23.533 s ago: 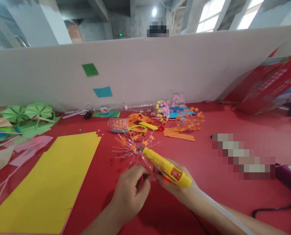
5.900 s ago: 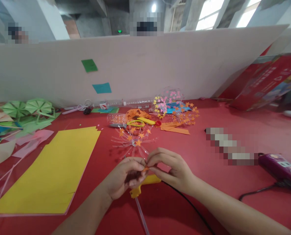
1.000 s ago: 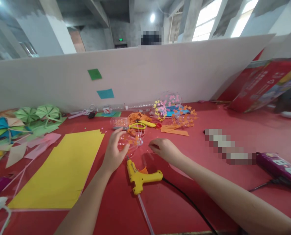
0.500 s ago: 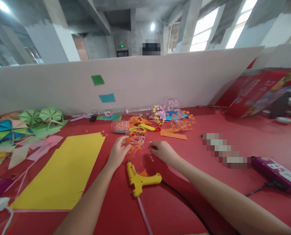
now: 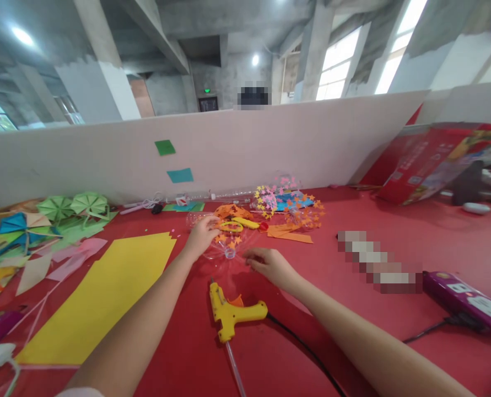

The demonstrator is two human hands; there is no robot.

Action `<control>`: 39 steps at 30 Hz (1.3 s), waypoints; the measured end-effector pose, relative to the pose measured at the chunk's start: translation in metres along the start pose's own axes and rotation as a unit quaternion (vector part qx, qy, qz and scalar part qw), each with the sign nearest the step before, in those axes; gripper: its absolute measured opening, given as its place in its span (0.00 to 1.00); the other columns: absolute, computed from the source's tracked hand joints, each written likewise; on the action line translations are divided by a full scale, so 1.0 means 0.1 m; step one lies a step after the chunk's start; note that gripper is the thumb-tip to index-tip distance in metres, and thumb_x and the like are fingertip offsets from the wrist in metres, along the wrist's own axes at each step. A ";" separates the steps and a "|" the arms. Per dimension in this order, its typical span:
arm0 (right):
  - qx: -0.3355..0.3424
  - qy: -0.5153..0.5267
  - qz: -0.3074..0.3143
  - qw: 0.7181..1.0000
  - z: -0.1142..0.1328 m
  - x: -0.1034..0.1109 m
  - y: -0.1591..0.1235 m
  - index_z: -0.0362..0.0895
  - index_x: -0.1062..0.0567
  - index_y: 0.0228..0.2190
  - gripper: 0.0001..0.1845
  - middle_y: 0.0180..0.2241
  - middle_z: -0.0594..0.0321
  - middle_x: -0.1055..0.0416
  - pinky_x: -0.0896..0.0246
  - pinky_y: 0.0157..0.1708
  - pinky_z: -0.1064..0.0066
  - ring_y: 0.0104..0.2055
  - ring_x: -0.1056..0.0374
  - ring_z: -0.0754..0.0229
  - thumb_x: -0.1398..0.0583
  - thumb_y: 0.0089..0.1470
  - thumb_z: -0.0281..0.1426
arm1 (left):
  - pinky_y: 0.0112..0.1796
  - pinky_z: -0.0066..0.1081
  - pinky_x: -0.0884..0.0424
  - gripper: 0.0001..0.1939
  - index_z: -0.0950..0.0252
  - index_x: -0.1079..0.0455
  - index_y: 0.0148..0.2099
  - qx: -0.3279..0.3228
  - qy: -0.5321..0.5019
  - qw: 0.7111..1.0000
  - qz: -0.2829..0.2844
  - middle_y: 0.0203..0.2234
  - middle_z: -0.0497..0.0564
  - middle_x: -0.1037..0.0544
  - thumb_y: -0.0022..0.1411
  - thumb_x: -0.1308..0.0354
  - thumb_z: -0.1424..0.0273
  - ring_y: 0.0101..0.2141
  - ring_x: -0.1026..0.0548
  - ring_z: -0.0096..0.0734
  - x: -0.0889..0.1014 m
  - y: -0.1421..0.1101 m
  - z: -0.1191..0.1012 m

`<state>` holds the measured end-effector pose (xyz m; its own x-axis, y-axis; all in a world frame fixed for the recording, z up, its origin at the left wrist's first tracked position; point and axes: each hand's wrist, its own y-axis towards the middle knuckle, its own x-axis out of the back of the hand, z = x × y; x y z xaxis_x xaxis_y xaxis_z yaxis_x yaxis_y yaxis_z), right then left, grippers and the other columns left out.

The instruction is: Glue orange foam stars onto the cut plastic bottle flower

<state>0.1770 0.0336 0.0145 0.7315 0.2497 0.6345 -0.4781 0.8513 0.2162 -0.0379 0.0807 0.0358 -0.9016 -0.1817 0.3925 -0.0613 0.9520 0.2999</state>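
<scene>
A clear plastic bottle top [image 5: 230, 253], cut into thin splayed strips, lies neck up on the red table with several orange paper stars on its strips. My left hand [image 5: 200, 240] is at its left side, thumb and fingers apart and curved about the strips; whether it touches them is unclear. On the right, my right hand [image 5: 273, 268] is beside the strip ends, its fingers bent and loosely apart, with no held thing visible. A yellow glue gun [image 5: 228, 312] rests on its side nearer me, nozzle pointing away, with a clear glue stick [image 5: 234, 366] protruding from its rear.
Yellow-handled scissors [image 5: 231, 226], orange paper strips [image 5: 290, 234] and star-covered plastic pieces [image 5: 305, 212] lie behind. Yellow paper sheets [image 5: 104, 292] are at left. A purple device [image 5: 466, 300] with a cable is at right. A white partition [image 5: 237, 149] stands across the back.
Earlier my right hand held the glue gun, then both hands pinched a small orange piece; the gun now lies down. Over the last second the bottle top has turned and settled neck up.
</scene>
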 end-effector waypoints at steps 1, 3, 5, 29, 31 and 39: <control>0.008 -0.004 0.000 1.000 0.01 0.00 -0.02 0.40 0.24 0.36 0.13 0.31 0.58 0.23 0.36 0.32 0.73 0.30 0.28 0.61 0.46 0.50 0.23 | 0.46 0.39 0.29 0.14 0.65 0.30 0.40 -0.007 0.009 1.000 -0.003 0.41 0.54 0.22 0.48 0.43 0.78 0.43 0.24 0.38 0.00 0.01 0.00; 0.025 -0.012 0.001 1.000 0.04 -0.02 -0.04 0.41 0.23 0.35 0.12 0.31 0.58 0.23 0.37 0.32 0.73 0.30 0.29 0.61 0.45 0.50 0.23 | 0.46 0.40 0.29 0.13 0.64 0.30 0.40 -0.021 0.030 0.999 -0.009 0.40 0.54 0.22 0.49 0.44 0.78 0.43 0.24 0.39 0.02 0.00 -0.02; 0.041 -0.018 0.000 0.999 0.06 -0.03 -0.06 0.41 0.23 0.34 0.12 0.30 0.59 0.23 0.38 0.31 0.74 0.30 0.29 0.61 0.45 0.50 0.23 | 0.45 0.40 0.29 0.12 0.63 0.30 0.41 -0.034 0.053 0.998 -0.014 0.40 0.54 0.23 0.52 0.44 0.76 0.41 0.24 0.39 0.06 -0.06 -0.08; -0.023 -0.209 0.059 0.976 -0.26 0.50 -0.14 0.43 0.26 0.24 0.07 0.25 0.61 0.28 0.49 0.26 0.74 0.26 0.35 0.60 0.41 0.40 0.21 | 0.40 0.30 0.32 0.09 0.59 0.36 0.44 -0.115 0.260 0.944 0.170 0.38 0.50 0.26 0.61 0.51 0.72 0.38 0.27 0.32 0.04 -1.75 -0.36; -0.019 -0.225 0.077 0.971 -0.30 0.42 -0.22 0.43 0.24 0.27 0.06 0.30 0.58 0.27 0.48 0.29 0.73 0.30 0.33 0.59 0.41 0.43 0.24 | 0.38 0.30 0.32 0.08 0.60 0.35 0.42 -0.114 0.255 0.943 0.183 0.35 0.50 0.26 0.61 0.51 0.73 0.36 0.27 0.31 0.01 -1.65 -0.40; -0.046 -0.233 0.049 0.970 -0.32 0.26 -0.28 0.41 0.25 0.28 0.07 0.33 0.57 0.28 0.47 0.31 0.74 0.32 0.33 0.60 0.44 0.49 0.23 | 0.29 0.26 0.37 0.06 0.62 0.35 0.33 -0.163 0.146 0.973 0.079 0.26 0.46 0.30 0.61 0.52 0.73 0.25 0.34 0.25 -0.14 -1.04 -0.46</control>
<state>0.2248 0.0315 0.0008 0.3755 0.1143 0.9197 -0.4726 0.8773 0.0840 0.0010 -0.0269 0.0389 -0.7259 -0.1472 0.6719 0.2501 0.8535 0.4572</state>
